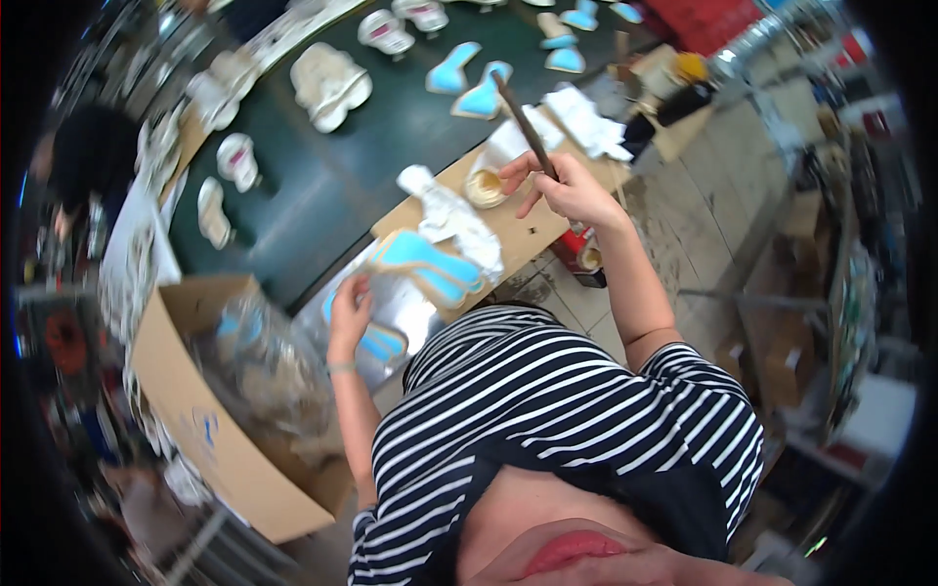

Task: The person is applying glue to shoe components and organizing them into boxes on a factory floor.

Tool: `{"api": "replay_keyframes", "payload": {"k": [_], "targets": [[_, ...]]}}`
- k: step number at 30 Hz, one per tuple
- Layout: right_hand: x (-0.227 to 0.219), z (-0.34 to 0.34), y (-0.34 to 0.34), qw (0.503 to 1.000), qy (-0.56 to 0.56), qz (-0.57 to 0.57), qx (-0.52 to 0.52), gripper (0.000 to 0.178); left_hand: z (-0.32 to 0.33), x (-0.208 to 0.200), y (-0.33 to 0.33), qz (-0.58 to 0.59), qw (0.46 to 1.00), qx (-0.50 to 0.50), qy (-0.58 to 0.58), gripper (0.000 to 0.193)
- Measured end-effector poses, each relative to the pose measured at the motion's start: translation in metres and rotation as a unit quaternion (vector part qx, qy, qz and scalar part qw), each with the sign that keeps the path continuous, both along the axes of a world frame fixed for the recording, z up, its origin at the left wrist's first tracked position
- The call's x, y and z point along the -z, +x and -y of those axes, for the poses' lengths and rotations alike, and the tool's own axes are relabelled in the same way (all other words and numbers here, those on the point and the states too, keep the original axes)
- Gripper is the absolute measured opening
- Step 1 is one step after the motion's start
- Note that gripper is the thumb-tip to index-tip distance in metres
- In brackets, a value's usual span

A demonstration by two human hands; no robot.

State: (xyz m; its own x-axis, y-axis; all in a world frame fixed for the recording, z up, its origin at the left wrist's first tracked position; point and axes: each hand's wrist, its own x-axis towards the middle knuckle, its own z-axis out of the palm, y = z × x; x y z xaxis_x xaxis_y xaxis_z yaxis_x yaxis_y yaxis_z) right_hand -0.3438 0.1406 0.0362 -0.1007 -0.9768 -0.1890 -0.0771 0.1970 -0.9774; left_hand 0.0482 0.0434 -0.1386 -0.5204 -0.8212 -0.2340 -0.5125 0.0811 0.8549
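A long brown stick (526, 129) is in my right hand (576, 192), pinched near its lower end with some fingers spread. Its far tip overlaps a blue-topped insole (482, 98) on the green table. Just left of that hand stands a small tub (485, 188) of cream-coloured paste. My left hand (350, 311) has its fingers bent over a blue insole (383, 343) at the bench's near left; the hand covers part of it. Several more blue-and-tan insoles (430, 266) lie together right of my left hand. A crumpled white cloth (454, 220) lies beyond them.
A large cardboard box (220, 420) with plastic-wrapped pieces stands at left. On the green table (293, 210) are pale soles (332, 86) and more insoles. White cloths (589, 119) lie at the right edge. A red can (583, 256) sits below the bench. A person (93, 161) is at far left.
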Motion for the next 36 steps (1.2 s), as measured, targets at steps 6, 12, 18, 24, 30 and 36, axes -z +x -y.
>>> {"api": "replay_keyframes", "payload": {"k": [6, 12, 18, 24, 30, 36], "targets": [[-0.024, -0.076, -0.109, 0.961, -0.032, -0.013, 0.273, 0.031, -0.004, 0.006, 0.008, 0.010, 0.996, 0.006, 0.083, 0.031], [-0.020, -0.127, -0.275, 0.789, -0.137, -0.204, 0.563, 0.021, -0.005, -0.003, -0.018, 0.037, 0.998, -0.043, -0.007, 0.031], [-0.054, -0.103, -0.463, 0.732, 0.001, -0.411, 0.544, 0.012, 0.003, -0.011, -0.043, 0.071, 0.996, -0.005, -0.055, 0.027], [-0.039, -0.037, -0.555, 0.751, 0.150, -0.498, 0.408, 0.011, -0.002, -0.044, -0.050, 0.146, 0.986, -0.032, -0.069, 0.022], [0.002, -0.001, -0.600, 0.768, 0.227, -0.490, 0.343, 0.011, -0.021, -0.039, -0.029, 0.180, 0.978, -0.078, -0.071, 0.021], [0.023, -0.012, -0.632, 0.850, 0.191, -0.352, 0.344, 0.017, -0.024, -0.050, -0.053, 0.216, 0.972, -0.083, -0.048, 0.021]]}}
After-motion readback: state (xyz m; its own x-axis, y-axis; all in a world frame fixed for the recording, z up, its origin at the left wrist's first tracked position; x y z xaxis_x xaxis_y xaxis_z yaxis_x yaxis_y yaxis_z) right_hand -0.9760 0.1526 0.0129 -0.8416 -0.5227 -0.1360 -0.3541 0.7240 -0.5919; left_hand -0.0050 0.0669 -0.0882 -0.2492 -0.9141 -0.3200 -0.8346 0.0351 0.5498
